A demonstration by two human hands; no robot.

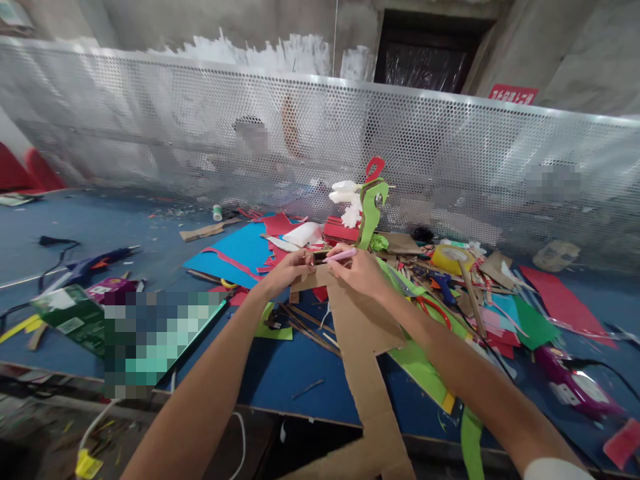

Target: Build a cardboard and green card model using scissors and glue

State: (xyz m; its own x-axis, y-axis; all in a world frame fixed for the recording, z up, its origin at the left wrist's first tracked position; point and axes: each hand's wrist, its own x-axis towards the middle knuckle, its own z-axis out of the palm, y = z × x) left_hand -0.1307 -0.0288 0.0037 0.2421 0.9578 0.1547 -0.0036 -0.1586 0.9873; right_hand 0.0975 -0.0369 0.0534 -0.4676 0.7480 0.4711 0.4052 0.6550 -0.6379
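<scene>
Two hands meet over the bench (290, 373) at the upper end of a long brown cardboard piece (355, 313), which runs back toward the wearer, past the bench's front edge, and is cut off at the bottom of the view. The right hand (357, 268) holds a pink pen (342, 255) in a narrow pinch; its tip is too small to make out. The left hand (293, 270) has its fingers drawn close together beside a small dark piece (320, 254); whether they grip that or the cardboard, I cannot tell. The right forearm hides part of a light-green sheet (417, 373) and passes close to orange-handled scissors (434, 308). A white sleeve (555, 469) is cut off at the lower right.

On the left, a green box (73, 319) is partly covered by a blurred patch, and its contents cannot be seen. A spool (217, 213) stands near the perforated screen (200, 120), with pale thread around it. Beyond the hands, a green cut-out figure (371, 213) stands upright; its foot is lost among the scraps.
</scene>
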